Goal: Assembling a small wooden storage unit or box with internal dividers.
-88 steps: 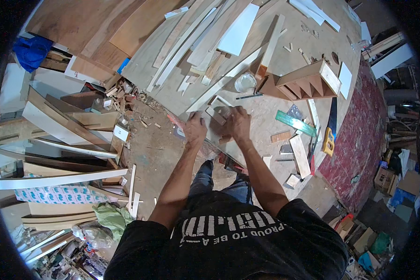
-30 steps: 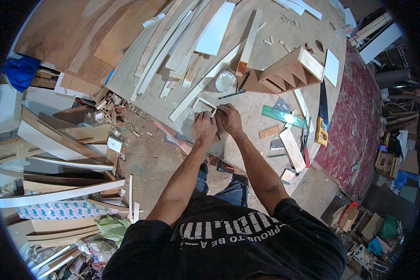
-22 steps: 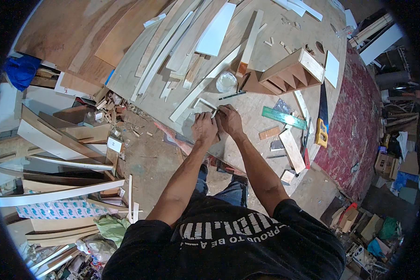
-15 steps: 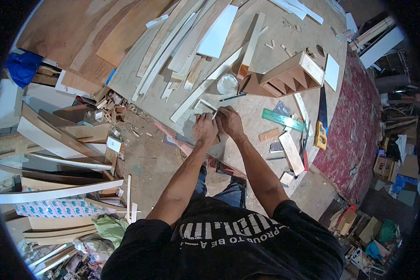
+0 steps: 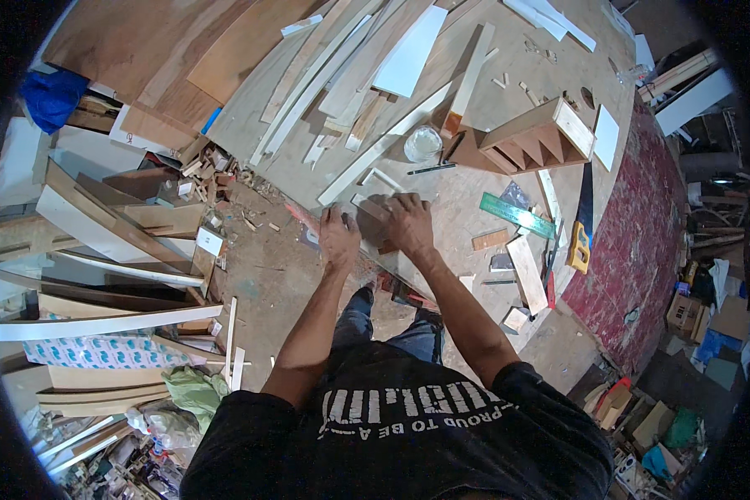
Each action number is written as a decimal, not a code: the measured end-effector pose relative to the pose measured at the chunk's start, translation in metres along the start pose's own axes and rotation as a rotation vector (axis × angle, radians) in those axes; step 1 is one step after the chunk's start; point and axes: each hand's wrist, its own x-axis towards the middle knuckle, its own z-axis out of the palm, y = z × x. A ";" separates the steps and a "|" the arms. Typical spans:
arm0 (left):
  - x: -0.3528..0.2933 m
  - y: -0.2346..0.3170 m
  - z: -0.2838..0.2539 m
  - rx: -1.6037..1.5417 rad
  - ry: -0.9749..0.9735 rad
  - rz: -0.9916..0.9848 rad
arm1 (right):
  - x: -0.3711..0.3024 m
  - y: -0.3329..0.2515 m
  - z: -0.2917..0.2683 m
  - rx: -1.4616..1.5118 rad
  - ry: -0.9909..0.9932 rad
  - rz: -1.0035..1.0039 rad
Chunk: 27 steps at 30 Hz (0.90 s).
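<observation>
My left hand (image 5: 339,240) is at the near left edge of the plywood worktop (image 5: 467,196), fingers loosely bent and a little apart, with nothing visible in them. To its right, my right hand (image 5: 410,225) rests over the worktop with its fingers spread and bent downward; what lies beneath the palm is hidden. Just beyond my hands are a thin white strip (image 5: 382,178) and a small pale piece (image 5: 359,200). A clear round tub (image 5: 423,145) stands farther off, with a dark pen (image 5: 432,169) in front of it.
At the right are a divided wooden box (image 5: 535,140), a green ruler (image 5: 517,215), a handsaw (image 5: 581,242) with a yellow handle, and a wood block (image 5: 527,271). Long boards (image 5: 354,71) cover the far left. Offcuts (image 5: 217,175) lie on the floor at the left.
My hands were together at a small piece and have moved apart, the left one leftward. My right-hand fingers have spread. The whole view has shifted slightly.
</observation>
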 end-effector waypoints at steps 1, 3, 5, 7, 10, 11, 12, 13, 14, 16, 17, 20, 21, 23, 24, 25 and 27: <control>0.002 -0.008 0.001 -0.025 -0.016 -0.025 | 0.003 -0.012 0.001 -0.025 -0.084 -0.037; 0.005 -0.001 0.004 -0.005 -0.042 -0.004 | 0.004 -0.015 0.005 -0.048 -0.106 -0.034; 0.009 -0.001 0.005 0.022 -0.061 0.011 | 0.008 -0.018 0.008 -0.121 -0.219 -0.012; 0.013 -0.008 0.006 0.015 -0.100 -0.054 | 0.012 -0.025 0.012 -0.101 -0.211 -0.016; 0.016 0.008 0.006 0.102 -0.167 -0.098 | 0.012 -0.015 0.018 -0.110 -0.210 0.035; 0.016 0.003 0.009 0.105 -0.160 -0.103 | 0.014 -0.017 0.019 -0.118 -0.212 0.056; 0.016 -0.006 0.013 0.126 0.025 -0.003 | 0.017 -0.023 0.018 -0.112 -0.212 0.044; 0.016 -0.015 0.017 0.148 0.208 0.097 | 0.021 -0.029 0.017 -0.127 -0.234 0.045; 0.017 -0.008 0.020 0.140 0.201 0.097 | 0.020 -0.026 0.016 -0.154 -0.259 0.066; 0.022 0.012 0.019 -0.264 -0.158 -0.260 | 0.018 -0.019 0.015 -0.151 -0.255 0.099; 0.025 0.009 0.021 -0.261 -0.149 -0.262 | 0.021 -0.023 0.014 -0.133 -0.248 0.111; 0.031 0.008 0.032 -0.536 -0.101 -0.247 | 0.024 -0.023 0.019 -0.106 -0.170 0.111; 0.031 0.014 0.034 -0.579 -0.094 -0.276 | 0.022 -0.020 0.019 -0.110 -0.171 0.117; 0.032 0.015 0.038 -0.620 -0.084 -0.304 | 0.022 -0.018 0.019 -0.113 -0.162 0.130; 0.032 0.012 0.040 -0.635 -0.060 -0.280 | 0.023 -0.020 0.019 -0.111 -0.161 0.127; 0.033 0.009 0.043 -0.650 -0.036 -0.256 | 0.024 -0.021 0.019 -0.107 -0.158 0.121; 0.034 0.010 0.046 -0.651 -0.070 -0.310 | 0.023 -0.019 0.021 -0.106 -0.154 0.121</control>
